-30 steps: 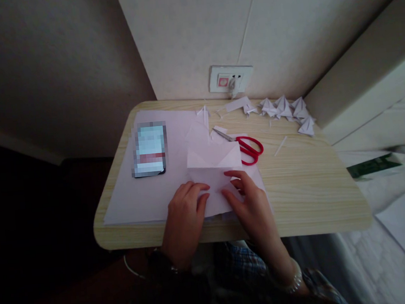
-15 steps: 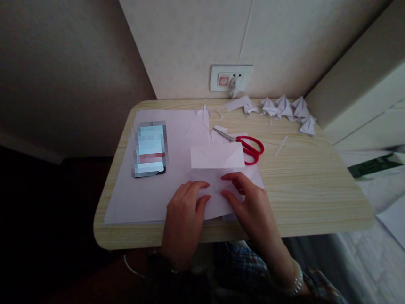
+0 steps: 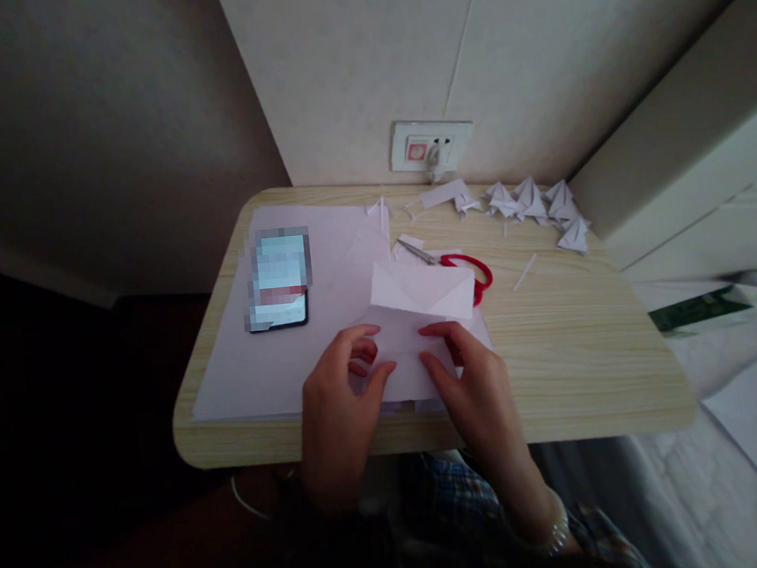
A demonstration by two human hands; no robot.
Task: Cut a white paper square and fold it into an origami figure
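A white sheet of paper (image 3: 408, 374) with its far part folded into a flap (image 3: 422, 290) lies turned at a slant in front of me. My right hand (image 3: 470, 364) is at its right side, thumb and forefinger on the paper and the other fingers curled at its edge. My left hand (image 3: 346, 384) is beside the paper's left edge, thumb and fingers apart, holding nothing. Red-handled scissors (image 3: 463, 266) lie just beyond, one handle partly covered by the flap.
Large white sheets (image 3: 241, 376) cover the left of the wooden table (image 3: 589, 345), with a phone (image 3: 278, 279) on top. Several folded paper pieces (image 3: 530, 200) line the back right. Paper scraps lie near the scissors. A wall socket (image 3: 433, 149) is behind the table.
The folded paper has turned clockwise and shifted right, its flap now covering more of the scissors' handle. My left hand has opened wider and come off the paper's left side.
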